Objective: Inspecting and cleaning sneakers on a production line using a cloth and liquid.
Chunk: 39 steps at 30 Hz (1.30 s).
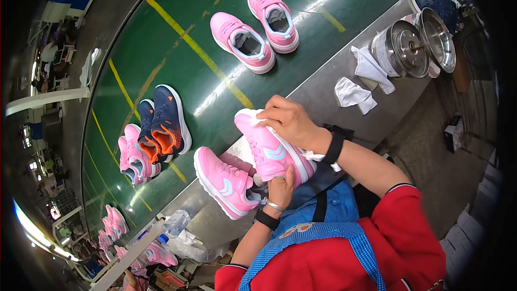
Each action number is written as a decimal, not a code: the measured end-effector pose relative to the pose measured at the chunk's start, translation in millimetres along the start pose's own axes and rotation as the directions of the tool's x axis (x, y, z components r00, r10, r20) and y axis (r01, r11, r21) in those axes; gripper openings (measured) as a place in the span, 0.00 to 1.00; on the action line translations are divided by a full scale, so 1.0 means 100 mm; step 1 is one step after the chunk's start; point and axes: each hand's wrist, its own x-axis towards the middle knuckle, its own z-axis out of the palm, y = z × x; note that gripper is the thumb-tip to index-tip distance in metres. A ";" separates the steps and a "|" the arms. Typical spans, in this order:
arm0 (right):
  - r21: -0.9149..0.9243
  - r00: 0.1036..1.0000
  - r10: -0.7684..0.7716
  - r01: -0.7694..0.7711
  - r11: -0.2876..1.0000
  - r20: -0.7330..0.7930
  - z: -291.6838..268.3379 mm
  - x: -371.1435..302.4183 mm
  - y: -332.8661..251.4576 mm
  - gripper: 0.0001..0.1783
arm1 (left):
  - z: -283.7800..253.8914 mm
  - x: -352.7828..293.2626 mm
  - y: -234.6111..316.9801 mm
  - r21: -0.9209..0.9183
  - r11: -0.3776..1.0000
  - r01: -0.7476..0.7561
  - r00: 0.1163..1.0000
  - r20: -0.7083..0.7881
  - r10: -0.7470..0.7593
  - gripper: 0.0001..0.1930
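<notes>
The pink shoe is held mid-view, toe toward eleven o'clock. Its opening is clasped at six o'clock by the left hand, most fingers hidden. At one o'clock, white cloth is pinched against the toe by the curled right hand, its extent largely covered.

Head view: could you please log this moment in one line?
left hand: holds pink shoe | right hand: white cloth at toe
</notes>
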 end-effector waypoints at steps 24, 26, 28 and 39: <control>0.157 0.871 0.487 -0.490 0.857 0.060 -0.69 -1.62 -0.68 0.04 | -0.35 -0.06 0.16 -0.369 0.929 0.015 1.000 0.027 -0.005 0.25; 0.358 0.778 0.629 -0.589 0.724 0.007 -0.75 -1.52 -0.79 0.05 | -0.41 -0.08 0.14 -0.403 0.915 0.034 0.999 0.032 -0.023 0.24; 0.415 0.779 0.627 -0.577 0.703 0.019 -0.76 -1.41 -0.87 0.06 | -0.43 -0.09 0.10 -0.440 0.896 0.055 0.998 0.041 -0.041 0.23; 0.554 0.764 0.620 -0.598 0.579 0.177 -0.62 -1.24 -0.96 0.06 | -0.42 -0.14 -0.09 -0.494 0.869 0.034 0.997 0.081 0.007 0.25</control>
